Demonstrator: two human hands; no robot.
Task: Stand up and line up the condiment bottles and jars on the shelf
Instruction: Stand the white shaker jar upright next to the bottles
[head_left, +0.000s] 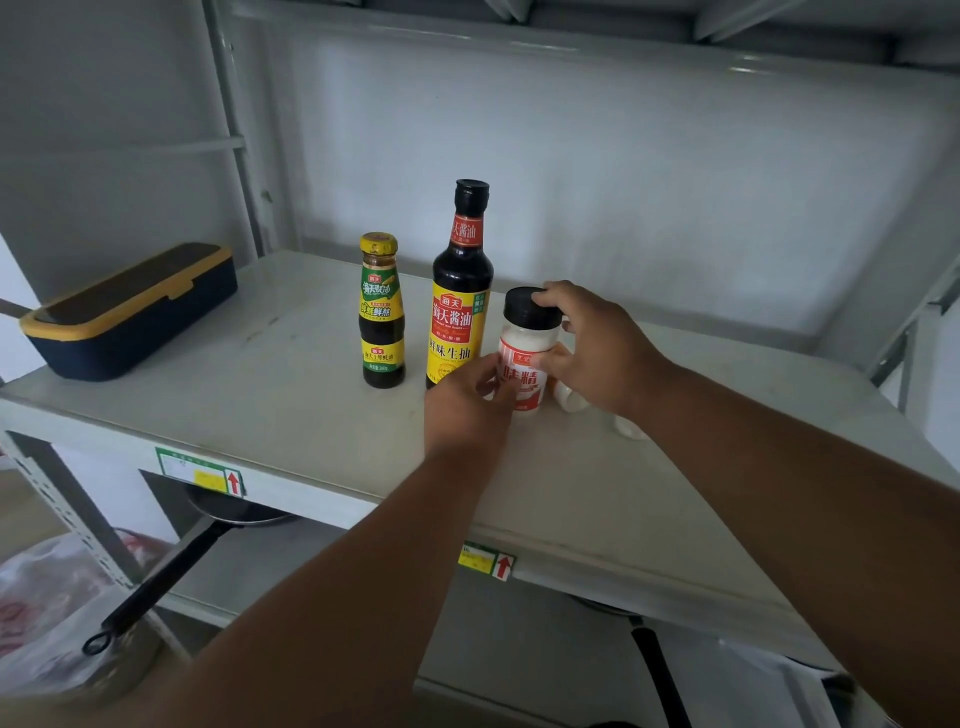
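On the shelf (291, 415) we see the small bottle (383, 312) left of the tall bottle (460, 291), the jar (524, 353) right of both, and a box (130, 312) far left.

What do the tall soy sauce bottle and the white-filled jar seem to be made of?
Tall soy sauce bottle: probably glass, dark and glossy with sharp highlights; could be plastic. White-filled jar: clear wall showing white powder, black ribbed plastic-looking cap; glass or plastic unclear.

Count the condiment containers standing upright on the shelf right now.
3: small sauce bottle leftmost, tall soy sauce bottle beside it, white jar held between both hands. Another white container behind the right hand seems toppled.
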